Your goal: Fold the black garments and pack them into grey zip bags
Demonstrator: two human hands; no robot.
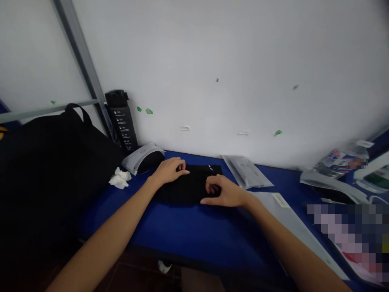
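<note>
A folded black cloth [188, 188] with small white lettering near its upper right corner lies flat on the blue tabletop [182, 227]. At its upper left edge is my left hand [170, 170], fingers curled and thumb close to the index finger, apparently pinching the fabric. My right hand [226, 192] rests on the right part of the cloth; its fingers are bent, with a gap between them and the thumb. Just beyond the right hand lies a flat frosted plastic pouch [247, 172]. A larger pale plastic sheet or bag [291, 219] extends under my right forearm.
On the left stand a big black bag [54, 162] and a dark bottle [121, 121]. Near them are a crumpled tissue [120, 178] and a pouch with something black inside [144, 158]. To the right are a clear bottle [343, 160] and another pouch [334, 186]. A white wall [206, 61] rises behind.
</note>
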